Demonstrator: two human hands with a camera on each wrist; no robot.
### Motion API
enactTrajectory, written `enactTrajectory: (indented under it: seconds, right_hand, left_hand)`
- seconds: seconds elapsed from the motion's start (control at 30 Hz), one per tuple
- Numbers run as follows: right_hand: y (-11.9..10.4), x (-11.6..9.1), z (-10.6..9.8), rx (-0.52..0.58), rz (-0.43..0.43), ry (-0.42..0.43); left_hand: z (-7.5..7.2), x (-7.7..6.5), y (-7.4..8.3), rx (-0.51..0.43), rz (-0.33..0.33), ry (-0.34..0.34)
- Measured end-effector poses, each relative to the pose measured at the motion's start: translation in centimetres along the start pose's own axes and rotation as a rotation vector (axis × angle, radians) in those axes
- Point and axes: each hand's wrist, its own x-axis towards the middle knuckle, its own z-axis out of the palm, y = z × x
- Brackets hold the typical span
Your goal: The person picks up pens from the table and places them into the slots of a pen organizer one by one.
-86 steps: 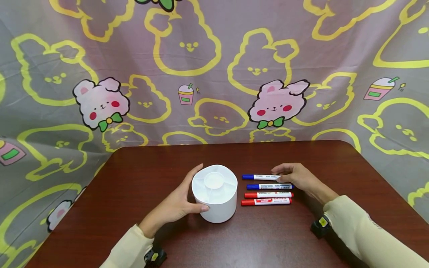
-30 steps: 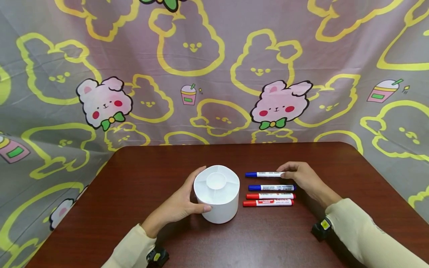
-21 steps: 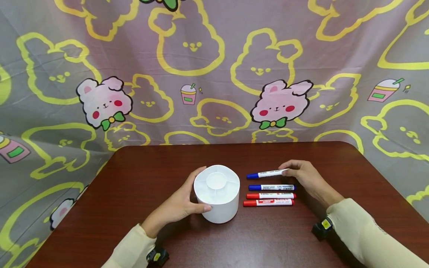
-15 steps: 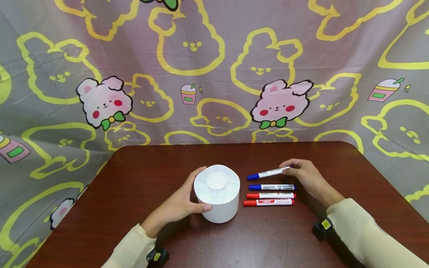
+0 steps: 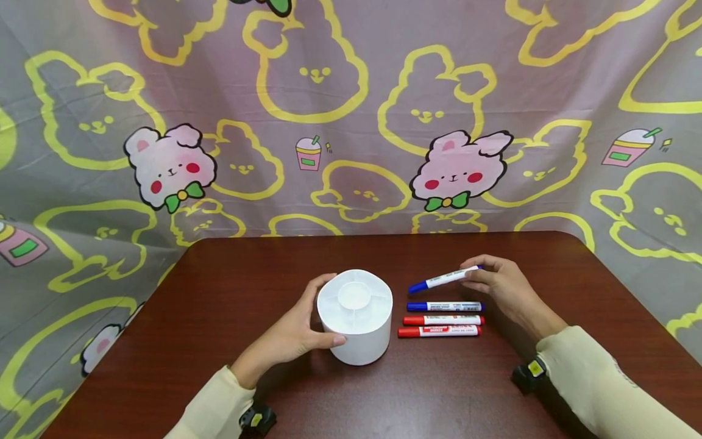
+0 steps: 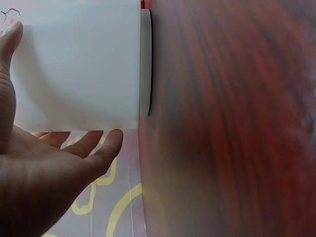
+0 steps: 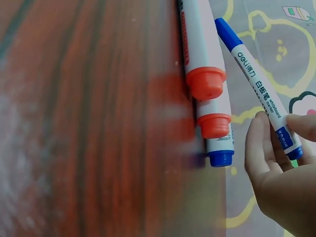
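Observation:
A white round pen holder with divided compartments and a round centre cup stands upright on the table. My left hand grips its left side, thumb in front and fingers behind; the left wrist view shows the thumb and fingers around the white wall. My right hand pinches a blue whiteboard marker near its rear end. That marker is tilted, its blue cap end lower and towards the holder. In the right wrist view the held blue marker sits between thumb and fingers.
Below the held marker, a second blue marker and two red markers, one thinner and one thicker, lie side by side right of the holder. A patterned curtain hangs behind the brown table.
The right hand has raised the rear end of the far blue marker, which lay flat beside the others before and now slants. The left hand stays on the pen holder.

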Motion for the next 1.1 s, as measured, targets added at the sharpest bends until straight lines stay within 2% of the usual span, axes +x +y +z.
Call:
enactTrajectory:
  seconds: [0.2,0.67,1.1]
  right_hand:
    - [-0.5,-0.2,0.0,0.157,0.008,-0.041]
    - [-1.9,-0.6,0.6,0.288,0.004,-0.044]
    - [-2.9,-1.1,1.5,0.387,-0.017,-0.085]
  left_hand:
    - [-0.1,0.0,0.0,-0.034,0.009,-0.019]
    - [0.0,0.0,0.0,-0.089,0.018,-0.042]
    - [-0.1,-0.1,0.3,-0.008,-0.026,-0.013]
